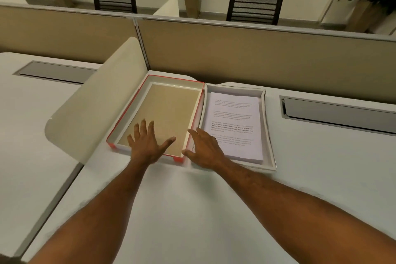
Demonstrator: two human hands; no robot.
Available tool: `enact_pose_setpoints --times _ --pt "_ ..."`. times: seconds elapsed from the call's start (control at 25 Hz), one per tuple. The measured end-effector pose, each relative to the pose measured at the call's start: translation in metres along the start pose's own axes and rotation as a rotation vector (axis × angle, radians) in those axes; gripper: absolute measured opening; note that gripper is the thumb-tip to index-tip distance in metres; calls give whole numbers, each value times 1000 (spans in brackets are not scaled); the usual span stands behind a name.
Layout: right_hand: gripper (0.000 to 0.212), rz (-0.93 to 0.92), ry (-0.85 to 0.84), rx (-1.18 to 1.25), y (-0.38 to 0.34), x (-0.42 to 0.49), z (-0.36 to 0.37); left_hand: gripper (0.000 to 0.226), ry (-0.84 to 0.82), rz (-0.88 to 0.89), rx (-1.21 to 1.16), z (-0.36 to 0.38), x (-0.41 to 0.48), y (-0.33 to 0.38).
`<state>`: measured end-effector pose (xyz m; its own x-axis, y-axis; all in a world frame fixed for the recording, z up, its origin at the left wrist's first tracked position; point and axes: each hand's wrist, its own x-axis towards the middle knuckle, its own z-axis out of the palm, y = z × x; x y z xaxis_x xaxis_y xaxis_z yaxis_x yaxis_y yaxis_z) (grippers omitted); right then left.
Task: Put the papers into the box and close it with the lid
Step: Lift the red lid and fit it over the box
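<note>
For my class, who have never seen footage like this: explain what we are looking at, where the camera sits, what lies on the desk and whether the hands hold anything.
There is one picture, taken by a camera worn on a person's head, looking forward and down along their bare arms. On the white desk lie two shallow trays side by side. The red-edged cardboard tray with a tan bottom is empty. The white cardboard tray holds a stack of printed white papers. The left hand is spread at the red-edged tray's near end; the right hand is spread by the near left corner of the papers. Neither hand grips anything.
</note>
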<state>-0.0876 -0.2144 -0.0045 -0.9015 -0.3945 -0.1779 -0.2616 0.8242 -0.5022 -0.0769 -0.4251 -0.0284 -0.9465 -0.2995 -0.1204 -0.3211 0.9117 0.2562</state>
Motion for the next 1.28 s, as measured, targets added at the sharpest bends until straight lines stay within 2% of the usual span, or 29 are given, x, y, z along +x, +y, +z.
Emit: enact_pose_setpoints --times 0.12,0.24,0.36,0.44,0.56,0.68,0.8,0.88,0.96,1.04,1.16,1.28 --pt "66 -72 -54 -138 -17 2 26 120 48 -139 -62 -8 -6 -42" --pt "35 -193 -28 -243 -18 0 38 129 95 -259 -148 -8 -14 -76" --pt "26 -263 12 -301 -16 -2 42 141 45 -385 -237 -3 -20 -91" --pt "23 -278 11 -327 -19 -1 41 142 7 -399 -248 5 -25 -90" --pt "19 -229 -18 -236 -23 2 39 131 8 -391 -351 15 -31 -69" --pt "20 -282 45 -128 -26 -1 33 115 153 -425 -521 21 -36 -36" --pt "17 -390 158 -92 -29 -5 31 84 328 -461 -935 23 -41 -3" --pt "17 -401 226 -8 -29 -10 31 62 296 -440 -1264 19 -44 17" --pt "18 -382 276 84 -28 -13 31 47 224 -361 -1416 16 -46 30" --pt "21 -367 261 158 -28 -15 28 34 208 -341 -1490 12 -48 35" --pt "25 -399 239 207 -28 -21 5 36 238 -294 -1471 1 -49 37" --pt "30 -396 430 195 -27 -18 -37 43 356 -142 -1337 -12 -51 38"
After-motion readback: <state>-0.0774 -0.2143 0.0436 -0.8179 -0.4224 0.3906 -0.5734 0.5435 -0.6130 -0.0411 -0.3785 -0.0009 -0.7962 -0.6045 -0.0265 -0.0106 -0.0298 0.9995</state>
